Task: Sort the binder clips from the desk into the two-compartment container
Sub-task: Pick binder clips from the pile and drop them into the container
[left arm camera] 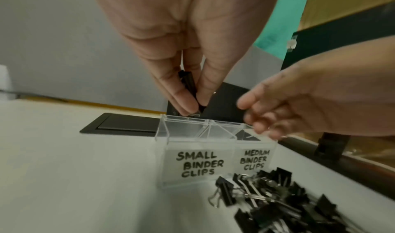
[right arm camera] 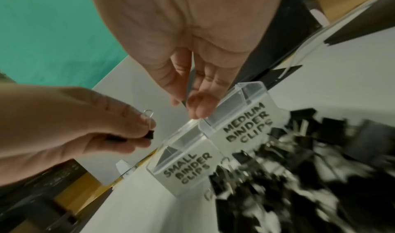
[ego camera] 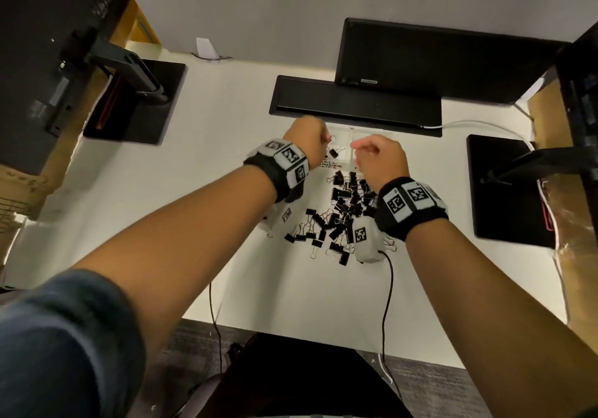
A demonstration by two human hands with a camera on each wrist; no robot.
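A clear two-compartment container (ego camera: 346,158) stands on the white desk, its halves labelled "SMALL BINDER CLIPS" (left arm camera: 198,164) and "MEDIUM BINDER CLIPS" (left arm camera: 254,160). My left hand (left arm camera: 194,108) pinches a small black binder clip (left arm camera: 189,86) just above the small compartment's far rim. My right hand (left arm camera: 252,115) hovers over the medium compartment with loosely bent fingers, and I see nothing in them. One clip (ego camera: 334,152) lies inside the left compartment. A heap of black binder clips (ego camera: 343,213) lies on the desk just in front of the container.
A black cable tray lid (ego camera: 352,103) is set into the desk right behind the container. Behind it stands a dark monitor (ego camera: 437,58). Monitor stand bases sit at the left (ego camera: 136,103) and right (ego camera: 504,188). Two thin black cables (ego camera: 385,304) trail off the front edge.
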